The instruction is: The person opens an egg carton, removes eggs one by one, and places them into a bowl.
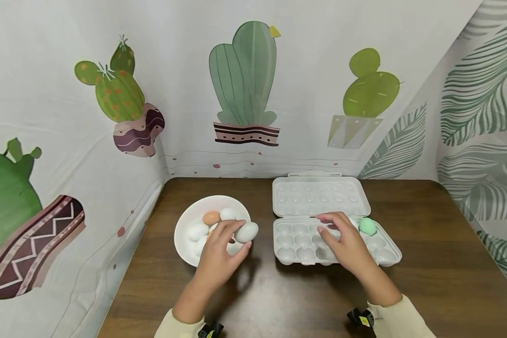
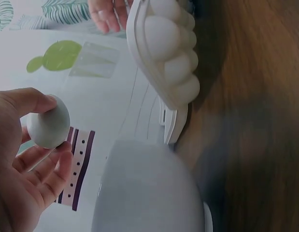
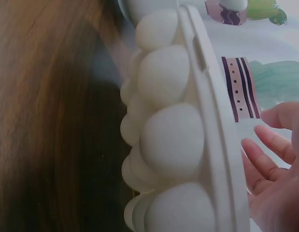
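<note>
My left hand pinches a pale egg between thumb and fingers, over the right rim of a white bowl. In the left wrist view the same egg shows a faint greenish tint. The bowl holds several white and brown eggs, partly covered by the hand. My right hand hovers over an open white egg carton with its fingers apart and holding nothing. Beside that hand, a green egg sits in a back cup on the right; a white thing next to it is mostly hidden.
The carton's lid lies folded back toward the wall. Brown wooden table shows in front of the bowl and carton. A cloth with printed cacti hangs behind the table and along its left side.
</note>
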